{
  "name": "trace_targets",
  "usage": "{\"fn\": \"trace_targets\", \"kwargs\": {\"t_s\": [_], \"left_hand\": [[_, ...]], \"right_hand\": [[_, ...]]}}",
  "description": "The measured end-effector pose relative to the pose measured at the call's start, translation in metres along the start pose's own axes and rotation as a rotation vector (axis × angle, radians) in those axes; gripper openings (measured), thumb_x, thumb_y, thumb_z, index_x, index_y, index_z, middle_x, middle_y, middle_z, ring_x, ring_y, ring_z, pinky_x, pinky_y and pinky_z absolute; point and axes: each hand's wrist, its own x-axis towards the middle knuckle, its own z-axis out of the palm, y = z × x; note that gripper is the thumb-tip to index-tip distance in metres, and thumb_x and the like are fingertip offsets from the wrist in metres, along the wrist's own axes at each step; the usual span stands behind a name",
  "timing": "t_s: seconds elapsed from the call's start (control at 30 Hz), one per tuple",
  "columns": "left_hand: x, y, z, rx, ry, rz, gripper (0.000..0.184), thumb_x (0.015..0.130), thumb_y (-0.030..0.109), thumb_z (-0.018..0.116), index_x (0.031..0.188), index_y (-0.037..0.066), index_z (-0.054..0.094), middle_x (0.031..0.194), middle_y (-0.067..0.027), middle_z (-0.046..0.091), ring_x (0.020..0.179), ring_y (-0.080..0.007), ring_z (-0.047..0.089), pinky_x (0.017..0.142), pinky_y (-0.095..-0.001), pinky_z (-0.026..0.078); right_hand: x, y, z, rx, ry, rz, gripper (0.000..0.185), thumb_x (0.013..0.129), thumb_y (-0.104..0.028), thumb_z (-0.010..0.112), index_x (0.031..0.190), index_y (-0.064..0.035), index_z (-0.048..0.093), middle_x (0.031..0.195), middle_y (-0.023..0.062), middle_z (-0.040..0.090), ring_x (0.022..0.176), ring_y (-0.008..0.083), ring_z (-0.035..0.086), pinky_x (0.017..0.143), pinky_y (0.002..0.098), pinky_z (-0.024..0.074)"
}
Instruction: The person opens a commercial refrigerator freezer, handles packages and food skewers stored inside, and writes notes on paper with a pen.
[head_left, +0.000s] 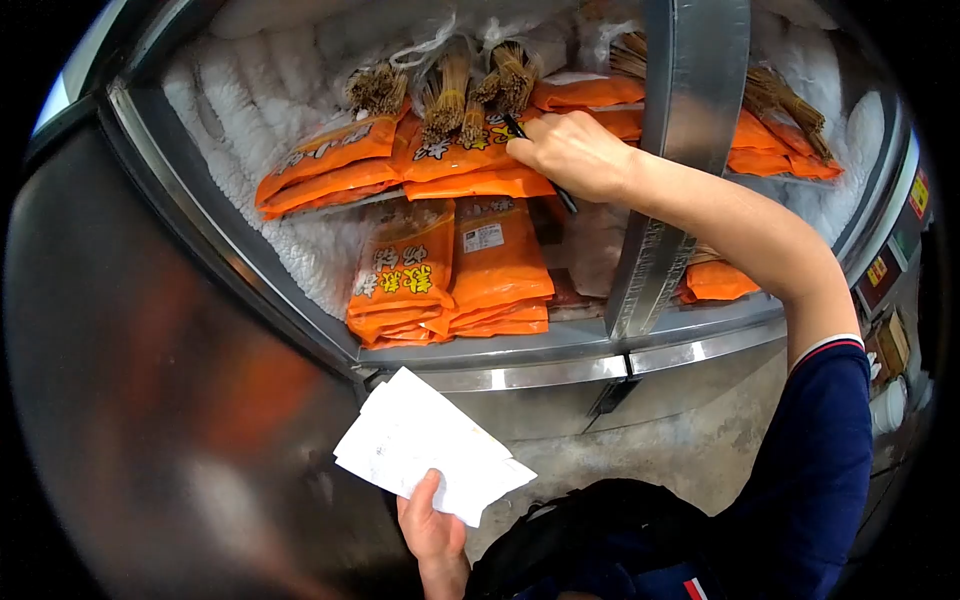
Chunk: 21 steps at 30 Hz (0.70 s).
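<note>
My left hand (432, 525) grips a few white paper sheets (432, 440), thumb on top, below the freezer opening. Inside the freezer, my right hand (572, 155) is closed around a black pen (566, 199), which sticks out on both sides of the fist. This hand hovers by the upper shelf, close to the orange packets (470, 160) with printed characters. Bundles of thin sticks (450, 98) in clear plastic lie on top of those packets. Whether the hand touches a packet, I cannot tell.
Lower down, more orange packets (500, 265) are stacked. Thick frost (235, 150) coats the freezer walls. A metal post (690, 90) divides the opening beside my right forearm. The dark door (180, 400) stands open on the left; concrete floor (660, 440) shows below.
</note>
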Motion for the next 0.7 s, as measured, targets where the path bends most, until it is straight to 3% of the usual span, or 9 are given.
{"fn": "trace_targets", "kwargs": {"t_s": [0.13,0.17,0.3,0.4,0.5,0.7], "left_hand": [[-0.001,0.003,0.003,-0.012,-0.045,-0.032,0.053,0.080,-0.003,0.045,0.131,-0.006,0.030,0.126,-0.0181,0.044,0.115,-0.0303,0.046,0.097,-0.0418,0.037],[0.000,0.001,0.003,-0.002,-0.032,-0.030,0.053,0.080,-0.003,0.045,0.131,-0.006,0.030,0.126,-0.0180,0.045,0.115,-0.0303,0.046,0.097,-0.0418,0.037],[0.002,-0.005,0.003,-0.019,-0.030,-0.012,0.053,0.080,-0.003,0.048,0.130,-0.005,0.032,0.122,-0.0199,0.048,0.111,-0.0318,0.050,0.094,-0.0459,0.041],[0.002,-0.003,0.002,-0.014,-0.051,-0.005,0.054,0.080,-0.002,0.048,0.131,-0.005,0.031,0.122,-0.0203,0.047,0.112,-0.0322,0.049,0.094,-0.0463,0.041],[0.000,-0.001,0.001,-0.028,-0.073,-0.006,0.054,0.080,-0.002,0.048,0.131,-0.006,0.030,0.122,-0.0204,0.047,0.112,-0.0322,0.049,0.094,-0.0462,0.040],[0.000,-0.001,-0.001,-0.007,-0.051,-0.007,0.056,0.079,-0.002,0.049,0.131,-0.006,0.030,0.122,-0.0202,0.046,0.112,-0.0319,0.048,0.095,-0.0456,0.040]], "right_hand": [[0.014,0.037,-0.035,-0.114,0.127,0.123,0.014,0.074,-0.010,0.055,0.086,-0.0037,0.055,0.079,0.0147,0.060,0.073,0.0328,0.062,0.061,0.0425,0.0493],[0.011,0.036,-0.045,0.021,0.022,0.124,0.016,0.076,-0.015,0.058,0.085,-0.0032,0.053,0.077,0.0151,0.059,0.073,0.0322,0.062,0.060,0.0418,0.0494],[-0.011,-0.003,-0.030,0.063,-0.130,0.087,0.026,0.076,-0.023,0.063,0.087,-0.0021,0.052,0.074,0.0138,0.058,0.072,0.0309,0.061,0.059,0.0429,0.0480],[-0.020,-0.010,-0.002,-0.152,0.044,0.002,0.023,0.070,-0.016,0.064,0.086,-0.0043,0.052,0.072,0.0099,0.054,0.073,0.0252,0.057,0.061,0.0356,0.0429],[-0.023,-0.018,0.001,-0.248,-0.037,0.037,0.020,0.069,-0.013,0.061,0.085,-0.0054,0.051,0.073,0.0087,0.052,0.074,0.0238,0.055,0.062,0.0335,0.0402],[-0.027,-0.011,0.003,-0.174,0.075,-0.035,0.015,0.073,-0.012,0.055,0.086,-0.0071,0.050,0.076,0.0082,0.051,0.074,0.0242,0.055,0.065,0.0358,0.0427]]}}
